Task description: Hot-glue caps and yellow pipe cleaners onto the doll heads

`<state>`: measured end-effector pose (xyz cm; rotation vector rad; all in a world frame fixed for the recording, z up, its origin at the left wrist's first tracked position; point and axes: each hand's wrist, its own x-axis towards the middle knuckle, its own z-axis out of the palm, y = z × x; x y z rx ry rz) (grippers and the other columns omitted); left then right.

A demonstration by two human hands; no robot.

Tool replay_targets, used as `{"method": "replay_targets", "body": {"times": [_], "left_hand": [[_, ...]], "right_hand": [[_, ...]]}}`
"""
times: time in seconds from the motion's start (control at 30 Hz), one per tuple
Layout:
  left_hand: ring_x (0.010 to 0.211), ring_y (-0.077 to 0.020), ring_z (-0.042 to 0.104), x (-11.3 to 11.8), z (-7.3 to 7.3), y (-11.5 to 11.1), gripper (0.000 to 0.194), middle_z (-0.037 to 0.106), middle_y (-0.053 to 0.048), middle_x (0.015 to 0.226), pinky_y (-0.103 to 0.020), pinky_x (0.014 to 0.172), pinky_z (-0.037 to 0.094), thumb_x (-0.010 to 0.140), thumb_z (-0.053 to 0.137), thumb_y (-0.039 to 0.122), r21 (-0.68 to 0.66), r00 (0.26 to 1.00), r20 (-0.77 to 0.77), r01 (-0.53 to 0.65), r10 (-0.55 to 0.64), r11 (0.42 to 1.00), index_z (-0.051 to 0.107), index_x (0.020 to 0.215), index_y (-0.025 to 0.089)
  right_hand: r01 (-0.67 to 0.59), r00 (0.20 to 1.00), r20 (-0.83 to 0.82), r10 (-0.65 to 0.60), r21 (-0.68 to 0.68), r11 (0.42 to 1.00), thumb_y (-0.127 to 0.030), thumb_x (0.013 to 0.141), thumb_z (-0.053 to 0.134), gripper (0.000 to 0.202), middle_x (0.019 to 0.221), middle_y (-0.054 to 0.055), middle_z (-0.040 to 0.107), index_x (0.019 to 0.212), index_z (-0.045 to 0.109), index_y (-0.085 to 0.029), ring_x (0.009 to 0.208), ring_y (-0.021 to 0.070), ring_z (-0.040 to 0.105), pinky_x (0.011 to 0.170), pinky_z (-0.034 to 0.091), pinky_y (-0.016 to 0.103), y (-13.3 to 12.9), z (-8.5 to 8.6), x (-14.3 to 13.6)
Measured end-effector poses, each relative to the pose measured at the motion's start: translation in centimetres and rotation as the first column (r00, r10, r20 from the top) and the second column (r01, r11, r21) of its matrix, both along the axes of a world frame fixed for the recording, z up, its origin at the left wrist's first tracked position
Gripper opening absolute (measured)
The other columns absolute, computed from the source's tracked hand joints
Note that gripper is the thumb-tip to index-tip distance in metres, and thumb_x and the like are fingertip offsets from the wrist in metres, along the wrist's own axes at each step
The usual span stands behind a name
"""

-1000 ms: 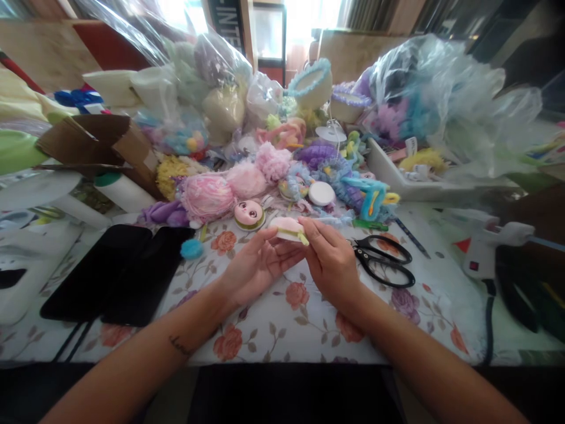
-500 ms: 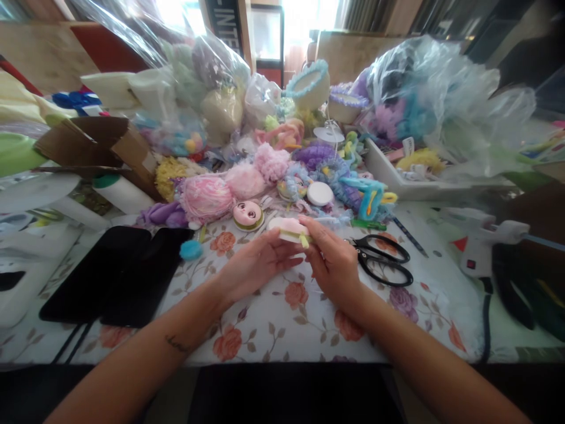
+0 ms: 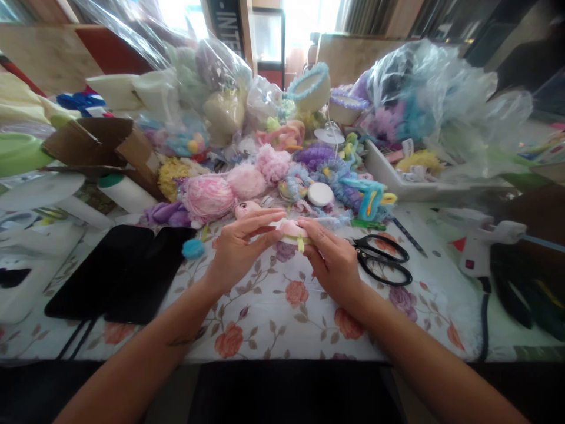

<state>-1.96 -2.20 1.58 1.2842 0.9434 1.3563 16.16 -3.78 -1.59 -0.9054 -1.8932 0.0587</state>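
Observation:
Above the table's middle is a small pink doll face (image 3: 289,228) seen edge-on, with a yellow-green ribbon around its rim and a short ribbon end hanging at the front. My right hand (image 3: 333,253) pinches its right side between fingers and thumb. From the left, my left hand (image 3: 242,244) has its thumb at the near edge and its fingers stretched over the top, gripping the left side. Just behind my left fingers lies a second doll face (image 3: 246,208), partly hidden by them. Black-handled scissors (image 3: 384,259) lie close to my right hand, their blades hidden.
Pink yarn balls (image 3: 209,197) and fuzzy wire bundles are heaped behind my hands. Two black tablet-like slabs (image 3: 99,271) and a blue pom-pom (image 3: 193,248) lie left. A glue gun (image 3: 481,241) stands right, near a white tray (image 3: 424,191). A cardboard box (image 3: 101,147) sits back left.
My left hand has risen from below the doll face to its left side, its fingers now over the top. The second doll face has become partly covered. My right hand has barely moved.

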Motion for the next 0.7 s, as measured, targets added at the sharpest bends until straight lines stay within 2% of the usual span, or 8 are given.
{"method": "replay_targets", "body": {"times": [0.13, 0.23, 0.33, 0.57, 0.63, 0.7], "left_hand": [[0.106, -0.0210, 0.066, -0.3, -0.4, -0.2, 0.026, 0.074, -0.003, 0.108, -0.029, 0.102, 0.046, 0.071, 0.074, 0.007, 0.175, 0.977, -0.214, 0.022, 0.017, 0.984, 0.078, 0.091, 0.023], [0.104, -0.0212, 0.067, -0.5, -0.8, -0.1, 0.030, 0.074, -0.001, 0.107, -0.032, 0.104, 0.045, 0.073, 0.073, 0.008, 0.295, 0.939, -0.335, 0.028, 0.076, 0.955, 0.077, 0.096, 0.027], [0.098, -0.0211, 0.068, -0.7, -0.9, -0.1, 0.032, 0.075, 0.000, 0.102, -0.032, 0.100, 0.049, 0.067, 0.077, 0.007, 0.304, 0.930, -0.347, -0.007, 0.117, 0.953, 0.078, 0.091, 0.027], [0.079, -0.0156, 0.067, -0.9, -1.1, -0.2, 0.036, 0.075, 0.000, 0.087, -0.023, 0.083, 0.055, 0.059, 0.081, 0.005, 0.268, 0.936, -0.341, 0.004, 0.091, 0.963, 0.079, 0.089, 0.025], [0.079, -0.0151, 0.067, -0.9, -1.2, -0.2, 0.033, 0.075, 0.000, 0.087, -0.023, 0.082, 0.055, 0.061, 0.080, 0.008, 0.312, 0.920, -0.372, -0.002, 0.124, 0.950, 0.079, 0.090, 0.025], [0.077, -0.0149, 0.068, -0.8, -1.4, -0.1, 0.028, 0.076, 0.000, 0.085, -0.023, 0.077, 0.057, 0.064, 0.079, 0.011, 0.407, 0.889, -0.418, -0.003, 0.189, 0.914, 0.078, 0.090, 0.023]], "right_hand": [[0.007, 0.999, 0.038, -0.007, 0.008, 1.000, -0.019, 0.097, 0.048, 0.035, 0.124, 0.014, 0.067, 0.129, 0.059, -0.018, 0.113, 0.0230, 0.065, 0.094, 0.055, 0.034, 0.1, 0.0, 0.0], [0.020, 0.998, 0.063, -0.021, 0.016, 1.000, -0.021, 0.097, 0.048, 0.032, 0.122, 0.015, 0.068, 0.126, 0.061, -0.016, 0.111, 0.0226, 0.066, 0.092, 0.055, 0.032, 0.1, 0.0, -0.1], [0.022, 0.996, 0.089, -0.021, -0.004, 1.000, -0.024, 0.097, 0.048, 0.031, 0.123, 0.014, 0.067, 0.125, 0.062, -0.018, 0.108, 0.0226, 0.068, 0.091, 0.056, 0.032, 0.0, 0.0, -0.1], [0.005, 0.989, 0.147, -0.005, 0.002, 1.000, -0.024, 0.097, 0.049, 0.030, 0.120, 0.018, 0.068, 0.120, 0.064, -0.013, 0.102, 0.0238, 0.070, 0.084, 0.057, 0.030, -0.1, 0.0, -0.2], [0.009, 0.989, 0.149, -0.011, 0.011, 1.000, -0.022, 0.097, 0.050, 0.029, 0.119, 0.018, 0.068, 0.120, 0.064, -0.012, 0.101, 0.0235, 0.071, 0.084, 0.057, 0.029, -0.1, -0.1, -0.2], [0.012, 0.989, 0.147, -0.015, 0.022, 1.000, -0.021, 0.096, 0.051, 0.028, 0.118, 0.016, 0.069, 0.120, 0.064, -0.013, 0.097, 0.0226, 0.071, 0.083, 0.057, 0.029, 0.0, -0.2, -0.2]]}}
